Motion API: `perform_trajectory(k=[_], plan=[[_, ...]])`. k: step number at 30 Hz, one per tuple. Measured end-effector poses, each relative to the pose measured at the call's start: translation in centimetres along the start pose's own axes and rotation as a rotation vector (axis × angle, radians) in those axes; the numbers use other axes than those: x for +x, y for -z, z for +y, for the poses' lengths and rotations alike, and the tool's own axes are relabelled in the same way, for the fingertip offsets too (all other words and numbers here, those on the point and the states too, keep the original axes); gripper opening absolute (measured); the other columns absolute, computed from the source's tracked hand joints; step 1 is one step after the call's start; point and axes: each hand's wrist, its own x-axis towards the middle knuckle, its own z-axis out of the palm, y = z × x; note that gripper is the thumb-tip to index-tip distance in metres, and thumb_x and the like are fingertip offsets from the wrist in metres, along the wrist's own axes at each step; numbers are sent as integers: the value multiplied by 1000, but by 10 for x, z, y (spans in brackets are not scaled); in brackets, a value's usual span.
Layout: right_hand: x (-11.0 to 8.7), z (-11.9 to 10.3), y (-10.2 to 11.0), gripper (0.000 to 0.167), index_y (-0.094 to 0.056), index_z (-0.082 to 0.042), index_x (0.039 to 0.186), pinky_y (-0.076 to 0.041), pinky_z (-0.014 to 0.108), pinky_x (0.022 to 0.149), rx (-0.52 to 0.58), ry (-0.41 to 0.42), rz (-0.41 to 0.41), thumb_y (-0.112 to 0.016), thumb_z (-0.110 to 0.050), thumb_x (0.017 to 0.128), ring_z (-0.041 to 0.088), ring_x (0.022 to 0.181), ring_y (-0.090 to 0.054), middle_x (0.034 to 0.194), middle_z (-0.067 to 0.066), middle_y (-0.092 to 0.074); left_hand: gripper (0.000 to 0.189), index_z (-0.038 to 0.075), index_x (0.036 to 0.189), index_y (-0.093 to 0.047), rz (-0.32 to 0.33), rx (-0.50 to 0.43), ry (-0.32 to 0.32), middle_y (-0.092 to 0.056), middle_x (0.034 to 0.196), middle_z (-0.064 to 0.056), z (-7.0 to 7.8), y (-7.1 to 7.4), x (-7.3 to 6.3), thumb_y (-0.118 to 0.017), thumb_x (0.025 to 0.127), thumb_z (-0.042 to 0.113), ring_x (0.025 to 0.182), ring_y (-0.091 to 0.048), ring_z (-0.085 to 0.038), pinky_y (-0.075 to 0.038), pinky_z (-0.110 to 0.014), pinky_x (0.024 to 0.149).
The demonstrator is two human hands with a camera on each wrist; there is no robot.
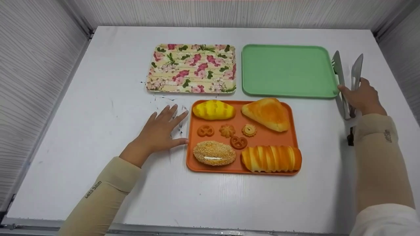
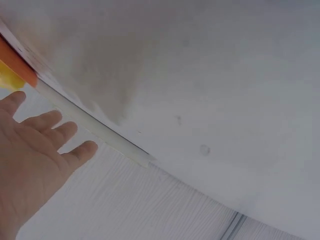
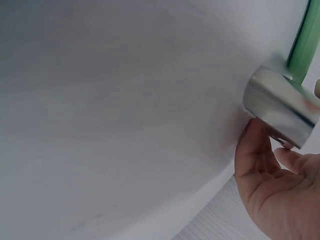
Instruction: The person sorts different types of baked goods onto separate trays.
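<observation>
My right hand holds metal tongs at the right of the table, thumb on one arm and fingers round the other. The tips of the tongs stand apart and point toward the back, beside the green tray. In the right wrist view, curled fingers lie against the shiny metal end of the tongs. My left hand is spread low over the table, its thumb right at the left edge of the orange tray. The left wrist view shows that hand with nothing in it.
On the orange tray lie a yellow bun, a triangular bread, a seeded bun, a ridged loaf and several small cookies. Behind it are a floral tray and a green tray. Walls enclose the table.
</observation>
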Motion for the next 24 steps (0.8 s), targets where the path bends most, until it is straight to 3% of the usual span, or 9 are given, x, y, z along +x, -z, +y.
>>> perform_trajectory(k=[10,24], plan=[[0,0,-1,110,10,8,146,-24,67,100,-3,-23,-7,-35,-72,86,61,124,-25,138,46,-19,89,23,154,-21,-36,-29,-108,-10,159,-5,2,-5,3,-50,84,70,144,-8,-26,-10,-50,113],[-1,0,0,103,7,13,145,-27,66,99,-2,3,3,-35,-64,90,59,124,-26,138,46,-19,83,14,153,-20,-58,-51,-155,-13,158,-1,2,-6,7,-50,90,60,144,-10,-22,-13,-44,114]])
